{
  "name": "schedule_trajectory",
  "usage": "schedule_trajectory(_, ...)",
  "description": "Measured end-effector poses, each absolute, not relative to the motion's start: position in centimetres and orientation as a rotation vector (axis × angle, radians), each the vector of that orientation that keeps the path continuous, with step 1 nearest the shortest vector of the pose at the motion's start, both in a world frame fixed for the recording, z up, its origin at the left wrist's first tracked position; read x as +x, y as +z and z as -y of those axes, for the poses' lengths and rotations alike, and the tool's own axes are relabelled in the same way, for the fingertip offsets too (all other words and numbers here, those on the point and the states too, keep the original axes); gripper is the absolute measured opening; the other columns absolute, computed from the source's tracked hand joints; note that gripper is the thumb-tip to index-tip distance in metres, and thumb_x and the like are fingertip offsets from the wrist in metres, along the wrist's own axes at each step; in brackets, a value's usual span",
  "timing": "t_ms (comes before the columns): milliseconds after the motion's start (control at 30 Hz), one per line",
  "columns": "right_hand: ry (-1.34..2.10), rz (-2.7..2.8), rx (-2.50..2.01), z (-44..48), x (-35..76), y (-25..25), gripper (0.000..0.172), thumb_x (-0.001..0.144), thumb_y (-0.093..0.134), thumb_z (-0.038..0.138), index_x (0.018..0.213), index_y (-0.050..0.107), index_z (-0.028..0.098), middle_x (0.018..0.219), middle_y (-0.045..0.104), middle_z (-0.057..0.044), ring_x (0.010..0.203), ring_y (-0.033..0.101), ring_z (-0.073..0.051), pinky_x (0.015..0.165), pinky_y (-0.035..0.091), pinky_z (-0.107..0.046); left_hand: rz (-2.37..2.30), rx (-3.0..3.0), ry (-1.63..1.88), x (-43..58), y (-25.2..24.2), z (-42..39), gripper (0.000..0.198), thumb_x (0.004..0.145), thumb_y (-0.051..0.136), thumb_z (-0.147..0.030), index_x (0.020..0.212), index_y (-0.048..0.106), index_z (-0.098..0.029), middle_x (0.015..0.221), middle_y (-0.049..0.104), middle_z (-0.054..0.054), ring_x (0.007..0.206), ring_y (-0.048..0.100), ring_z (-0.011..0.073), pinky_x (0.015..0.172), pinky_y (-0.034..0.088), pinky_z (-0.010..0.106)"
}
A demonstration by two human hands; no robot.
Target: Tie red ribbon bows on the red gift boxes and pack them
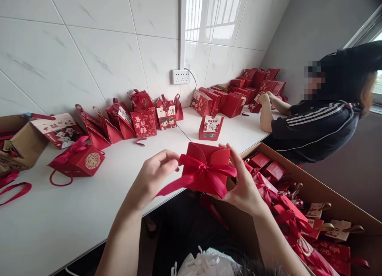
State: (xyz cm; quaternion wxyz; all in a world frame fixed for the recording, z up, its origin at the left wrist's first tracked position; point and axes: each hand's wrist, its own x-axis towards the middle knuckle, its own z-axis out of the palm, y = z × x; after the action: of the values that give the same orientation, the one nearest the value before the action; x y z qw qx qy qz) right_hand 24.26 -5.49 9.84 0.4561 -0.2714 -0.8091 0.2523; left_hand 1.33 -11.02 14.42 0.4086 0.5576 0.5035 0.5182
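Near the edge of the long white table (112,180), the right hand (244,185) grips the red cardboard box (217,158) with shiny crimson ribbon bow (203,171), probably for steadiness, while the left hand (153,176) curves beside it, fingers loosely open.

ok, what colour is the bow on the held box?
Plain pinkish red; the bow shows best in the head view.
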Motion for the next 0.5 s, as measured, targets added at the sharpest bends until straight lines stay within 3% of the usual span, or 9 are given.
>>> schedule_trajectory(200,0.627,2.014,-0.653,5.5,24.1,9.9,0.105,0.068,0.082,0.030,0.150,0.015,0.034,0.149,0.037,-0.011,0.137,0.036,-0.031,0.109,0.038,-0.048,-1.463,1.574,1.307,2.1,15.4,11.5,0.027,0.085,0.057,-0.043,0.081,0.062,-0.017,0.075,0.065,0.002,0.072,0.061,0.0147,0.066,0.048,0.025)
schedule_trajectory(367,0.629,2.013,-0.663,5.5,23.9,9.8,0.104,0.069,0.081,0.031,0.150,0.016,0.034,0.149,0.037,-0.009,0.139,0.033,-0.030,0.110,0.037,-0.047,-1.651,1.890,1.706,4.8,14.2,12.0,0.006,0.086,0.060,-0.020,0.081,0.058,-0.018,0.074,0.061,-0.001,0.070,0.057,0.0099,0.067,0.047,0.021)
schedule_trajectory(500,0.694,1.965,-0.637,5.6,23.6,9.7,0.101,0.071,0.080,0.032,0.149,0.016,0.036,0.150,0.035,-0.008,0.139,0.033,-0.029,0.109,0.038,-0.047,-1.437,2.428,2.017,7.4,12.9,12.5,0.013,0.079,0.064,-0.006,0.087,0.059,-0.014,0.074,0.061,0.002,0.071,0.054,0.0130,0.068,0.046,0.027)
